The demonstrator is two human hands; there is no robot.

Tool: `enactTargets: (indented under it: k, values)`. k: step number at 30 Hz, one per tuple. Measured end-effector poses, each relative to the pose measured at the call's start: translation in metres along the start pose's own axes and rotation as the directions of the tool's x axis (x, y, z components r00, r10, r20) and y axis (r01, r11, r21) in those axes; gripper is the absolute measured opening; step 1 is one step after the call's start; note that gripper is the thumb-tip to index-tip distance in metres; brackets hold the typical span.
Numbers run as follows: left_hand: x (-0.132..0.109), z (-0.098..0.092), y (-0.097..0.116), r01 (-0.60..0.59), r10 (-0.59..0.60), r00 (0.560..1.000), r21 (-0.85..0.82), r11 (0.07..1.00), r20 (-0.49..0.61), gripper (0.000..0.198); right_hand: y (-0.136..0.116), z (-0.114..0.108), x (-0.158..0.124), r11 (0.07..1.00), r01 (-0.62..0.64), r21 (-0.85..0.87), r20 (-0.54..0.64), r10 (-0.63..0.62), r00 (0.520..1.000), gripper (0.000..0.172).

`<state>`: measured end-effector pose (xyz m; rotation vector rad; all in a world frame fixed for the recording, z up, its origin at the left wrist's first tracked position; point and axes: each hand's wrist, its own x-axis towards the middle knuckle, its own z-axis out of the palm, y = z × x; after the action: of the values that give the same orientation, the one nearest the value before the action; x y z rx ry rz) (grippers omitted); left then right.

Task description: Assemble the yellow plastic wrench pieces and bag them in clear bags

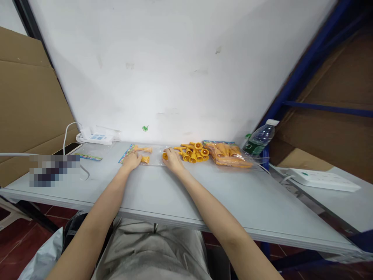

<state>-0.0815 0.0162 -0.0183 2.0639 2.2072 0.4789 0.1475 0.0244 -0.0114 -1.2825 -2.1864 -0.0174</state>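
A clear plastic bag [157, 151] with a colourful header card [122, 155] lies flat on the table, with yellow horn-shaped plastic pieces [145, 160] inside it. My left hand [131, 160] is on the card end of the bag, its fingers curled over the plastic. At the bag's other end, my right hand [173, 160] closes on one yellow horn-shaped piece [164, 156], whose round mouth points left. Just right of that hand is a loose pile of the same yellow pieces [192, 154].
Right of the pile sits a filled bag of yellow pieces [225, 153], beside a tilted water bottle [260, 138]. Left are another carded bag [90, 156], a white power strip [97, 137], a phone [71, 148] and cables. A white wall backs the table [163, 190].
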Motion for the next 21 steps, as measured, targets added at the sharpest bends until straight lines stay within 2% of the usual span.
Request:
enactTargets:
  k: [3,5,10,14,17,21]
  values:
    - [-0.001,-0.001,0.001,0.001,-0.001,1.000,0.009,1.000,-0.003,0.045,0.000,0.002,-0.001,0.988,-0.034,0.151,0.050,0.027,0.998,0.029]
    - [-0.002,-0.002,0.002,0.010,-0.010,1.000,0.014,1.000,0.002,0.045,0.004,-0.001,0.000,0.983,-0.086,0.165,0.058,0.077,0.995,0.030]
    - [-0.003,-0.005,0.004,0.015,-0.016,0.999,0.014,1.000,0.028,0.047,0.019,-0.010,0.000,0.980,-0.197,-0.028,0.066,0.198,0.978,0.041]
    - [-0.005,-0.008,0.006,0.028,-0.028,0.999,0.006,1.000,0.036,0.047,0.028,-0.010,-0.003,0.980,-0.182,-0.076,0.160,0.192,0.968,0.042]
    - [-0.007,-0.010,0.009,0.026,-0.026,0.999,0.002,1.000,0.039,0.047,0.031,-0.007,-0.003,0.981,-0.166,-0.101,0.175,0.182,0.968,0.036]
    - [-0.011,-0.017,0.015,0.046,-0.047,0.998,0.031,0.998,0.037,0.042,0.032,-0.006,-0.004,0.979,-0.140,-0.146,0.197,0.167,0.966,0.037]
